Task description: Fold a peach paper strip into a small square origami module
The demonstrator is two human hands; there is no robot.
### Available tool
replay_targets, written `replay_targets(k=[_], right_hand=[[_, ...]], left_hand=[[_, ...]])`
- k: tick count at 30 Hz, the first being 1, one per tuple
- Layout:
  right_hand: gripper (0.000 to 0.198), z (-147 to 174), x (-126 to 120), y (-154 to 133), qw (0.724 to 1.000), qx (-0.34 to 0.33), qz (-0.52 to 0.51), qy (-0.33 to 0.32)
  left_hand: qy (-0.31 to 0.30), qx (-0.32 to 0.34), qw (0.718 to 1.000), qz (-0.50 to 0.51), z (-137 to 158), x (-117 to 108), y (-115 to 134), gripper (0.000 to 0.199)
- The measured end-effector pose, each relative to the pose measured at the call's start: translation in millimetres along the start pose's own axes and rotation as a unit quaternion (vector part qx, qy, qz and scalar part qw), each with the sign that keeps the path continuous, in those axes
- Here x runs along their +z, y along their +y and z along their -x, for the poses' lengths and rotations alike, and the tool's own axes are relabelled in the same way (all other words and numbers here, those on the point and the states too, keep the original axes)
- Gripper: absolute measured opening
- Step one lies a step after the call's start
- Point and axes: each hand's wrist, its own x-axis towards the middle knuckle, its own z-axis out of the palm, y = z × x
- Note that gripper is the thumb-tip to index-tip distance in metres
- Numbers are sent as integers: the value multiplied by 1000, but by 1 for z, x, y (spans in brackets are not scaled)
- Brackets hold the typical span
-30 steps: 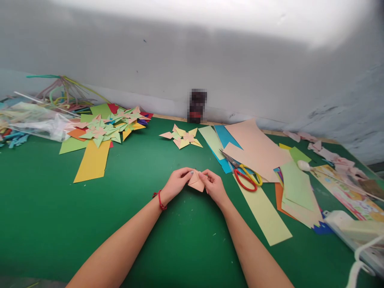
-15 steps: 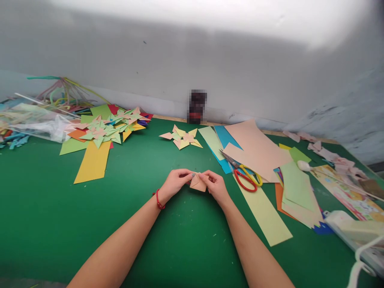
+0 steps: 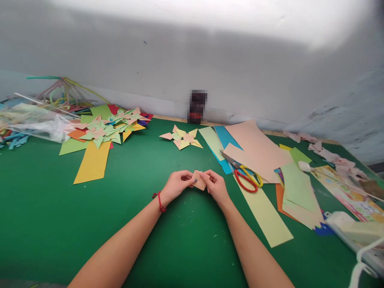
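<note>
A small folded piece of peach paper point(image 3: 199, 184) is held between my two hands above the green tabletop point(image 3: 180, 240). My left hand point(image 3: 177, 185) pinches its left side, thumb on top, with a red cord bracelet at the wrist. On the opposite side, my right hand point(image 3: 216, 186) grips the upper right edge between thumb and fingers. Just beyond the hands lies a folded paper star point(image 3: 183, 138) in peach, yellow and green. Scissors point(image 3: 244, 174) with one red and one yellow handle rest on paper to the right.
Several folded stars point(image 3: 111, 126) lie over coloured sheets at the left, beside a clear plastic bag point(image 3: 45, 126). Large peach sheets point(image 3: 255, 154) and a pale green strip point(image 3: 265, 216) spread out on the right. A white glue gun point(image 3: 339, 220) is at the right edge.
The folded paper has turned slightly and risen a little between my fingers. My left thumb has shifted lower on it; my right hand has barely moved.
</note>
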Motion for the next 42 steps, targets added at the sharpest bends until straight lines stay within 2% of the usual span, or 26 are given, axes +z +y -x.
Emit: replay_targets(k=[9,17,24,28,33,39,42], right_hand=[[30,2,1,-3,1000,-3,11,3],[26,2,3,-4,1000,-9,-7,-5],[28,2,2,-6,1000,-23,4,12],[31,1,1,-7,999,-27,12,21],[28,1,3,-7,999,-21,-31,11],[27,1,1,-5,998,-34,-59,16],[27,1,0,-5,998,-33,-51,21]], left_hand=[[19,4,1000,11,1,2,-1,23],[62,-13,997,-36,1,0,-6,23],[44,-21,998,46,0,2,-5,30],[62,-16,997,38,0,4,-5,30],[77,-2,996,49,2,6,-3,29],[43,14,997,59,3,5,3,28],[53,19,997,52,3,6,2,26]])
